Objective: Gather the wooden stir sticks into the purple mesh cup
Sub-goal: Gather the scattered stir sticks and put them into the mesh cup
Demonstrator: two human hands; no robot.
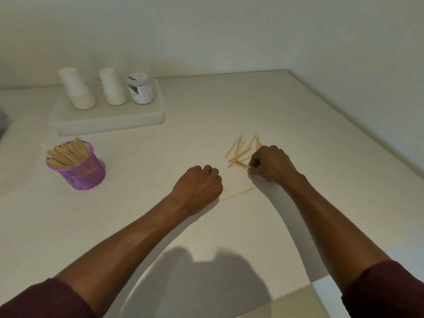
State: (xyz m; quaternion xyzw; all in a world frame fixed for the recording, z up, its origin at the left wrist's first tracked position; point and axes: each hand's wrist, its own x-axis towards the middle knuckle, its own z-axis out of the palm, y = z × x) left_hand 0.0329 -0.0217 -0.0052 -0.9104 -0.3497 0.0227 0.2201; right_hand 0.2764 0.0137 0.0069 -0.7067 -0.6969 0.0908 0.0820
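A purple mesh cup (80, 174) stands on the counter at the left, holding several wooden stir sticks (66, 152). A loose pile of stir sticks (239, 149) lies on the counter right of centre. My right hand (270, 164) rests at the pile's right edge, fingers pinched on a few sticks (242, 164). My left hand (198, 188) is a closed fist on the counter, left of the pile; nothing shows in it. One single stick (237, 194) lies just right of that fist.
A shallow white tray (107, 121) at the back left carries two stacks of white paper cups (76, 90) (112, 87) and a small labelled jar (140, 88). The counter's edge runs diagonally down the right side, with a wall behind.
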